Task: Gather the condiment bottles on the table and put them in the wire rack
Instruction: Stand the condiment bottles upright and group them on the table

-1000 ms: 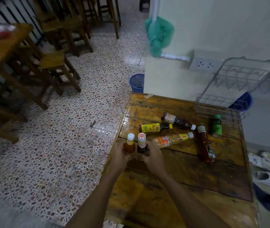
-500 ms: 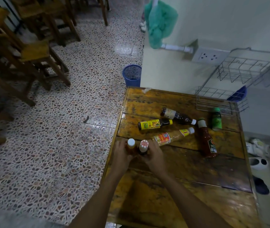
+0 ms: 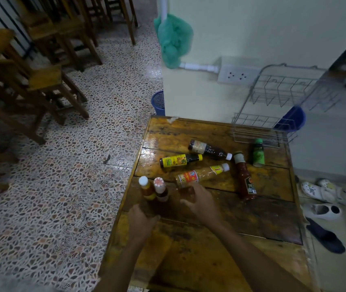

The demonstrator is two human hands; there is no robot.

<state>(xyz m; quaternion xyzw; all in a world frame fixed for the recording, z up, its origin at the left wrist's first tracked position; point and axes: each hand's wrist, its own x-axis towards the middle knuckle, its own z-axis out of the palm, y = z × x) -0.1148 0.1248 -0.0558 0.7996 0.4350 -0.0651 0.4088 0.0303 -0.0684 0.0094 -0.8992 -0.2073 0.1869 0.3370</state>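
Here two upright bottles stand beyond empty fingers.

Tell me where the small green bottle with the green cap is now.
In the head view, the small green bottle with the green cap lies at the table's far right, just before the wire rack and right of the red sauce bottle.

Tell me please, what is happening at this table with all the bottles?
A person is gathering sauce bottles on a wooden table. Two small bottles stand upright side by side near the table's left edge. Neither hand holds anything: the left hand is near them, and the right hand reaches toward an orange bottle lying on its side. Four more bottles lie nearby. The wire rack at the far corner holds no bottles yet.
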